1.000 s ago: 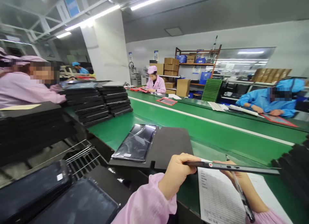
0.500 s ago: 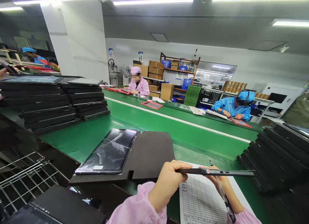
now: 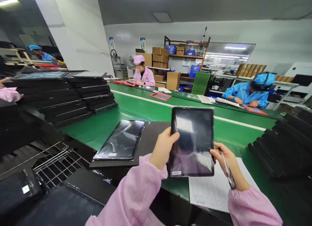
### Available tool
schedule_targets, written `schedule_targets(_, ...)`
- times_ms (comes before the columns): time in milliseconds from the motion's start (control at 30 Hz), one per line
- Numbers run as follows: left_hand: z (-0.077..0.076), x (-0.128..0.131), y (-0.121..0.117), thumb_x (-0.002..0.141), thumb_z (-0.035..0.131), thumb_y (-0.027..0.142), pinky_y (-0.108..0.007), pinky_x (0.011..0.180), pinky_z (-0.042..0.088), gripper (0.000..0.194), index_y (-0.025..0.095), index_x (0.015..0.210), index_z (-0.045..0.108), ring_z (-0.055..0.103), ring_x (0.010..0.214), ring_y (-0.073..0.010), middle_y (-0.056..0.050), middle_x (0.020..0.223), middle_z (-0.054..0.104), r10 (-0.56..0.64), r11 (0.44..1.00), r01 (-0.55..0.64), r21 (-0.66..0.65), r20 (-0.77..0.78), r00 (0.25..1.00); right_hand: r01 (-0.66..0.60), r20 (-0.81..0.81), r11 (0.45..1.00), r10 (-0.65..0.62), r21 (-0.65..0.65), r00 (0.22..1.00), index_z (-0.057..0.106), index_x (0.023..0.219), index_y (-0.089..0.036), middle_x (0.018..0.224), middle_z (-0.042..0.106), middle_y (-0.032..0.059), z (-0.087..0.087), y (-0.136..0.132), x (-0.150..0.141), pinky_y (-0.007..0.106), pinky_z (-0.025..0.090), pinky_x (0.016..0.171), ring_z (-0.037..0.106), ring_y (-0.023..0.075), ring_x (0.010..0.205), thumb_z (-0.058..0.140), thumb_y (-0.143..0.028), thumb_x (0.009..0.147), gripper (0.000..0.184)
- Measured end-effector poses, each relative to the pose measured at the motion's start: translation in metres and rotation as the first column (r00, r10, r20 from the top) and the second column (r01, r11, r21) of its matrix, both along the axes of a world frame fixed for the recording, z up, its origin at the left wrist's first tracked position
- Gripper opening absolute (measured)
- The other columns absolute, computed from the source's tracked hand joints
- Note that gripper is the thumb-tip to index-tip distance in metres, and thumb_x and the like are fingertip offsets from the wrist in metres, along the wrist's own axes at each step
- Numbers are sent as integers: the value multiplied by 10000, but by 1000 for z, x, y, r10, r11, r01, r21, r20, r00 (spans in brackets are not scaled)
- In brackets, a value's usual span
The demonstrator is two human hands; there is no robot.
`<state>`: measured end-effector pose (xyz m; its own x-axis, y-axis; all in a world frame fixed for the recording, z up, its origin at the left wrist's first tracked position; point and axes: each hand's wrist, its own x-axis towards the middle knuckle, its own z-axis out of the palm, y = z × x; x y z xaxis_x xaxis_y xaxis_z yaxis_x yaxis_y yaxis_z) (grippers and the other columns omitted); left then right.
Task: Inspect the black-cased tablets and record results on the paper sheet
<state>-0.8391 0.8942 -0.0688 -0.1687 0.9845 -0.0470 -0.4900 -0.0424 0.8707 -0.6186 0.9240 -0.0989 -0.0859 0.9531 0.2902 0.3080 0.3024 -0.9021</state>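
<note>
I hold a black tablet (image 3: 192,141) upright before me, its dark glossy screen facing me and a small white label at its lower left corner. My left hand (image 3: 164,146) grips its left edge, thumb on the front. On the opposite edge my right hand (image 3: 227,162) pinches the tablet, and a pen (image 3: 227,169) also rests in that hand, pointing down toward the wrist. Below the tablet lies a printed form sheet (image 3: 214,195) with a grid. To the left, another tablet (image 3: 122,140) in clear film lies on a black foam sheet (image 3: 152,135).
Black trays stand stacked at left (image 3: 65,99) and more black trays (image 3: 290,144) at right. A wire rack (image 3: 64,164) is at lower left. Across the green conveyor (image 3: 136,106) sit a person in pink (image 3: 147,76) and a person in blue (image 3: 246,93).
The tablet, edge-on before, has been tipped up so its screen faces me. Both hands have stayed on it. The view has shifted slightly left and down.
</note>
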Motion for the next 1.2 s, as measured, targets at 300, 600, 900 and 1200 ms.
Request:
schedule_targets(300, -39, -71, 53, 664, 617, 181, -259, 629, 475, 177, 148, 838, 610, 608, 658, -165, 33, 583, 603, 195, 928, -254, -273, -226, 954, 51, -126, 981, -75, -187, 989, 545, 940, -174, 631, 591, 37, 12, 13, 31, 270, 375, 393, 474, 139, 411, 469, -768, 654, 663)
schedule_targets(600, -64, -70, 75, 611, 549, 134, -438, 893, 434, 166, 157, 752, 632, 564, 1018, -304, -102, 862, 660, 113, 885, -367, -288, -630, 768, 60, 21, 919, -57, -391, 998, 570, 642, -172, 556, 515, -1, -30, 25, 52, 233, 355, 419, 434, 120, 463, 618, -452, 621, 285)
schedule_targets(900, -99, -53, 55, 826, 312, 423, -569, 984, 322, 567, 137, 1287, 475, 304, 1309, -340, -161, 1397, 382, -119, 992, -12, -123, -925, -361, 172, 141, 910, -127, -377, 982, 591, 617, -209, 609, 556, 17, -52, 36, 50, 279, 434, 549, 519, 181, 598, 603, -419, 626, 210)
schedule_targets(1200, -107, -57, 53, 863, 171, 501, -558, 961, 355, 658, 98, 1291, 467, 323, 1297, -354, -183, 1382, 395, -65, 995, 33, -91, -880, -471, 183, 219, 884, -95, -431, 971, 579, 539, -216, 555, 568, 33, -59, 44, 52, 281, 469, 501, 543, 199, 551, 603, -439, 618, 238)
